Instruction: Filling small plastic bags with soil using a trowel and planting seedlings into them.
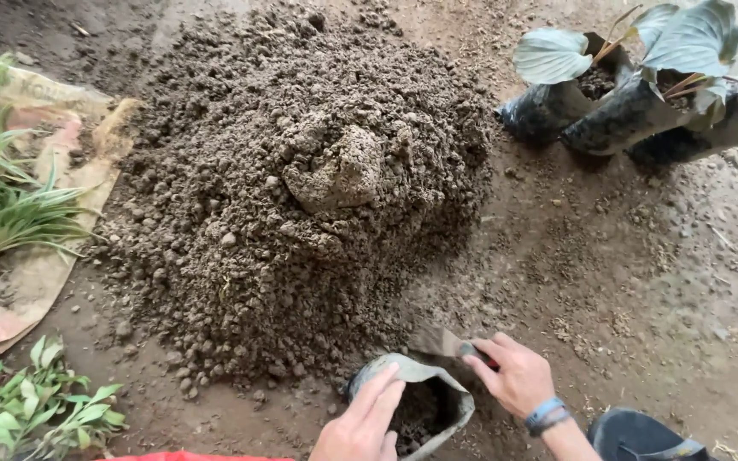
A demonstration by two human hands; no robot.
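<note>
Black, soft plastic is forming the small grow bag [416, 401] that is sitting at the bottom centre of the frame, its mouth gaping and dark soil already lying inside, though the level is looking well below the rim, so the filling is seemingly partway and more soil is still wanting. The left hand [365, 423] is pinching the bag's near rim, fingers curled over the edge and holding it open. The right hand [514, 376], just right of the bag, is closing around the handle of a small flat metal trowel [442, 343], whose blade is lying at the bag's upper edge, against the foot of the heap. Above them the big mound of crumbly brown soil [301, 188] is filling the middle of the frame. Three filled black bags with broad-leaved seedlings [625, 94] are leaning together at the upper right, well apart from the hands. Grassy green plants on a tan sack [10, 196] are occupying the left edge.
</note>
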